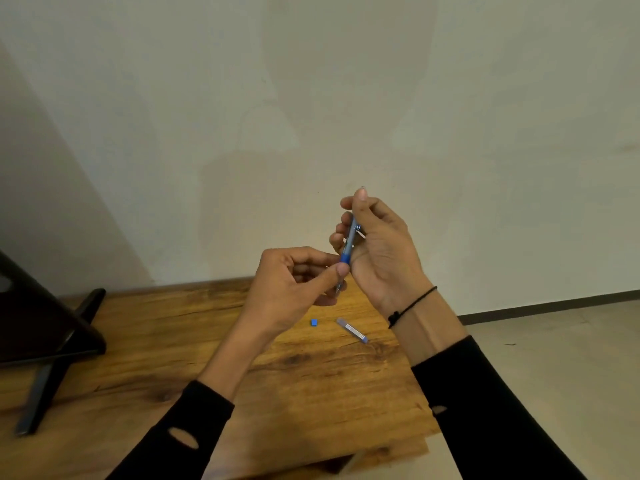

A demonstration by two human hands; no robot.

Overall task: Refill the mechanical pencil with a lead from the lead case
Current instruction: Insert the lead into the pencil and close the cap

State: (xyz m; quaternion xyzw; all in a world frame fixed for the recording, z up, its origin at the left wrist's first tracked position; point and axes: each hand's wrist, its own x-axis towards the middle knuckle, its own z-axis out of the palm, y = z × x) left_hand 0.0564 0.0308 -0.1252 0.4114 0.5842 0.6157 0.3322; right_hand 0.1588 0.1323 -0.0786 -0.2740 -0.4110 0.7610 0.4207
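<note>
A blue and clear mechanical pencil (349, 242) is held nearly upright above the table, tip pointing down. My right hand (377, 251) is wrapped around its upper barrel, thumb on top. My left hand (294, 282) pinches at the pencil's lower end near the blue grip and metal tip; whether it holds a lead is too small to tell. On the table below lie the slim lead case (351, 329) and, just left of it, a small blue cap (314, 322).
The wooden table (207, 358) ends at its right edge near my right forearm, with pale floor beyond. A dark stand with angled legs (52, 341) occupies the left side. A plain wall rises behind the table.
</note>
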